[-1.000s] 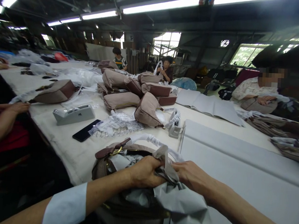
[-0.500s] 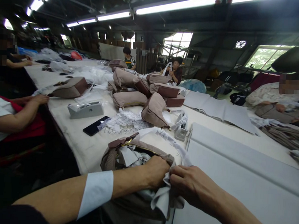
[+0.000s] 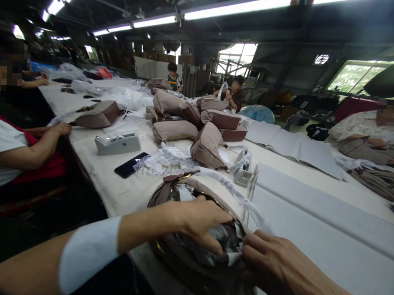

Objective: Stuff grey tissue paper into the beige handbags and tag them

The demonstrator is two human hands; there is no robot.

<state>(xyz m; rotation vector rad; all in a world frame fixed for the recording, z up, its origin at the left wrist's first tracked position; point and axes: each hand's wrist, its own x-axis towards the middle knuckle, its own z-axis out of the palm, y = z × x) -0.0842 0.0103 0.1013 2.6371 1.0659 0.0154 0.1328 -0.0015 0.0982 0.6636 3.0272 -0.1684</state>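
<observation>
A taupe handbag (image 3: 181, 266) lies before me at the table's edge, its zipped mouth spread wide. Crumpled pale paper stuffing (image 3: 227, 238) shows inside it. Over the mouth is my left hand (image 3: 202, 221), thumb and fingers apart, with no object gripped; a white band (image 3: 89, 251) wraps that forearm. My right hand (image 3: 266, 255) pinches the bag's right rim, and its fingertips are partly hidden. A strap wrapped in white (image 3: 232, 194) arches behind both hands.
Several finished-looking bags (image 3: 176, 131) are piled ahead. Nearer are a grey tape dispenser (image 3: 118, 145), a black phone (image 3: 131, 164) and a plastic bag of small white pieces (image 3: 168, 161). White sheets (image 3: 305, 217) lie at right. Co-workers sit around the table.
My left hand has come up out of the bag's mouth and its fingers have spread. The pale paper that hung over the rim is now tucked inside. My right hand still grips the rim.
</observation>
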